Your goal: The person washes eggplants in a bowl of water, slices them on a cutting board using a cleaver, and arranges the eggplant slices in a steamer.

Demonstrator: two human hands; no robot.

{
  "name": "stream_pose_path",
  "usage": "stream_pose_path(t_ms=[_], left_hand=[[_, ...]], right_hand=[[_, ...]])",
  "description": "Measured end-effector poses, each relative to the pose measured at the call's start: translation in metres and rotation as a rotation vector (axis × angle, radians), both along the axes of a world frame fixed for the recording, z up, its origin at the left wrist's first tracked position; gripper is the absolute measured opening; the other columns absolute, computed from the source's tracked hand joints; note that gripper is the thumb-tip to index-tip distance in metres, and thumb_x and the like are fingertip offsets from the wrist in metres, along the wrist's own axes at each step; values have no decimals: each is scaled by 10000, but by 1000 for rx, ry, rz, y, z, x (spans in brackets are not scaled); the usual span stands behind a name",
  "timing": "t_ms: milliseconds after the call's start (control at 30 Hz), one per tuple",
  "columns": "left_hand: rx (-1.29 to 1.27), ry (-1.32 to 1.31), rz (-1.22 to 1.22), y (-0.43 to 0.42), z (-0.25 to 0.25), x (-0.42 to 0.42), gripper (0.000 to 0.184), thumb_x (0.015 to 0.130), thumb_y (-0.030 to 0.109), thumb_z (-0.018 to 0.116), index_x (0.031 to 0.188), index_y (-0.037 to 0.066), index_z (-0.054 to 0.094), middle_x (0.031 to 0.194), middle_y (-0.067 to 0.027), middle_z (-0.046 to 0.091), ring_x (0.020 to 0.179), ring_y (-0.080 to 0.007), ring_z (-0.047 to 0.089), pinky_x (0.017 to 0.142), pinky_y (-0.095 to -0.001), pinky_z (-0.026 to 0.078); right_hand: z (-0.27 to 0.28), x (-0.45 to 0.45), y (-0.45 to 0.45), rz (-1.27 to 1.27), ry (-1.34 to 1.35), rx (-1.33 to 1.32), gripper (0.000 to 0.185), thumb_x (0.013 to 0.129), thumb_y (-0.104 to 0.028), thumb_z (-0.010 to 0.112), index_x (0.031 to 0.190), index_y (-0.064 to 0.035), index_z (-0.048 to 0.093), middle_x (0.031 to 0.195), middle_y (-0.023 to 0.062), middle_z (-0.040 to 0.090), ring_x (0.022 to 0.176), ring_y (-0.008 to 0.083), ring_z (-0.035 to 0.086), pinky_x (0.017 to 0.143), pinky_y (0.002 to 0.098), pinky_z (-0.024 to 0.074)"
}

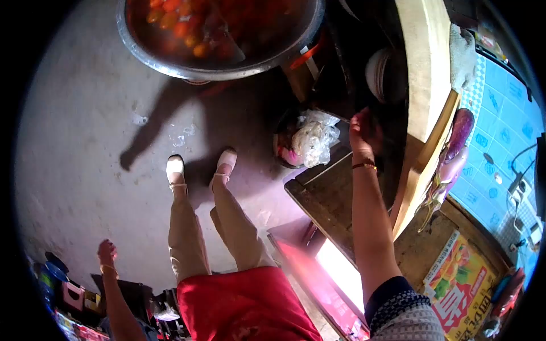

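My right hand (364, 134), with a red band at the wrist, reaches into the dark opening of a wooden cabinet (324, 179). Shadow and motion smear its fingers, so what they touch is hidden. A round whitish object (384, 75) sits in the dark just beyond the hand. To its left, clear plastic bags (314, 139) bulge from a dark bin on the floor. My left hand (107, 252) hangs low at my side, fingers curled in and nothing visible in them.
A wide metal basin (193, 74) of tomatoes in liquid stands ahead. Purple eggplants (459, 133) lie along the counter at right, near blue patterned tiles (495, 125) and a power strip (518, 190). A printed yellow-and-red sheet (460, 290) covers part of the wood.
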State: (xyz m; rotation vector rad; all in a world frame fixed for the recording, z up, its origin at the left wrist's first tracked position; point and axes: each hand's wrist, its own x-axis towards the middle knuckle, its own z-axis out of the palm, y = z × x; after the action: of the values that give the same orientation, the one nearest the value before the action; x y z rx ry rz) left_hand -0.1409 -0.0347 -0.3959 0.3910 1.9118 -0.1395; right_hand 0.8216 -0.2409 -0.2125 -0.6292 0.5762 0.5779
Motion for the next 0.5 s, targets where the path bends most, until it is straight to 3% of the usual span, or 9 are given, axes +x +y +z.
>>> stream_pose_path(t_ms=[33, 100, 200, 300, 333, 367, 433, 500], left_hand=[[-92, -82, -24, -12, -10, -20, 289, 858, 340, 529, 1056, 134, 571, 782, 8, 582, 635, -139, 556, 478, -280, 439], [76, -159, -510, -30, 57, 49, 259, 860, 310, 539, 1043, 131, 573, 779, 16, 575, 637, -115, 546, 484, -251, 432], [-16, -168, -448, -29, 88, 102, 247, 876, 275, 531, 1061, 115, 570, 791, -7, 582, 653, -103, 550, 497, -232, 436], [-6, -130, -345, -21, 102, 148, 262, 887, 275, 515, 1074, 97, 563, 799, -26, 585, 645, -114, 554, 500, -228, 438], [-2, -159, -342, -20, 103, 155, 264, 887, 270, 512, 1075, 90, 560, 802, -30, 588, 638, -116, 556, 501, -230, 440], [8, -187, -338, -15, 107, 161, 266, 887, 265, 509, 1075, 83, 558, 806, -34, 591, 632, -118, 558, 503, -232, 442], [52, -254, -424, -3, 134, 190, 274, 883, 260, 517, 1075, 68, 555, 808, -40, 596, 624, -118, 560, 500, -232, 443], [38, -181, -500, 14, 152, 210, 255, 882, 234, 525, 1070, 64, 554, 798, -38, 597, 618, -112, 559, 498, -225, 440]], right_hand=[[5, 1, 9, 1, -169, 69, 551, 710, -193, 560, 1169, 85, 439, 1111, 238, 524, 1037, 336, 507, 855, 448, 418], [22, -3, 30, -146, -120, -54, 386, 736, -169, 514, 1045, 61, 522, 981, 208, 570, 922, 316, 541, 813, 432, 428], [-4, 32, -10, 85, 181, 434, 273, 779, -175, 521, 959, 25, 568, 873, 165, 592, 820, 287, 557, 756, 416, 453], [20, -48, 26, -167, -132, 122, 131, 827, -136, 585, 924, -51, 613, 861, 110, 629, 815, 233, 580, 735, 350, 486], [18, -74, 15, -175, -194, 129, 152, 823, -146, 618, 957, -74, 612, 894, 84, 640, 847, 210, 586, 758, 342, 484], [5, -89, 0, -146, -135, -125, 156, 852, -195, 596, 965, -88, 611, 889, 62, 647, 870, 199, 594, 775, 349, 476], [30, -136, 11, 91, -9, -143, 200, 902, -253, 499, 952, -87, 599, 1004, 94, 615, 990, 236, 565, 807, 414, 461], [5, -110, -13, 125, -99, -91, 252, 899, -271, 495, 1039, -74, 566, 1057, 130, 587, 1043, 256, 532, 856, 437, 431]])
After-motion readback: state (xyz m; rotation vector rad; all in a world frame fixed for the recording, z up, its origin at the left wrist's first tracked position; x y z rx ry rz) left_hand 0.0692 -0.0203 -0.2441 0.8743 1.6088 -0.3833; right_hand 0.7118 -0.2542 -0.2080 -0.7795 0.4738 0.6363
